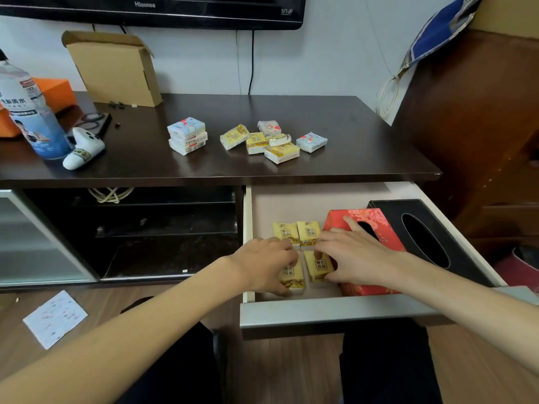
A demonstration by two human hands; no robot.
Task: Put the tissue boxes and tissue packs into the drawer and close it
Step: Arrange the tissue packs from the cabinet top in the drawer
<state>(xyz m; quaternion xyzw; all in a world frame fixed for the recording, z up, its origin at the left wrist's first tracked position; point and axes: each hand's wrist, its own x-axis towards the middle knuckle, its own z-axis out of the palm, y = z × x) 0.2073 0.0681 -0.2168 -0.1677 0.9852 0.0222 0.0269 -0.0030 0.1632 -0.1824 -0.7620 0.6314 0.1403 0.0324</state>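
Observation:
The drawer is pulled out under the dark tabletop. Inside it lie a black tissue box, a red tissue box and several yellow tissue packs in two rows. My left hand rests on the near left yellow pack, fingers curled around it. My right hand presses on the near right yellow pack. On the tabletop sit a stack of packs and a loose cluster of yellow and white packs.
On the left of the tabletop stand a water bottle, a white controller, an orange box and an open cardboard box. A glass-door shelf lies left of the drawer. A paper card lies on the floor.

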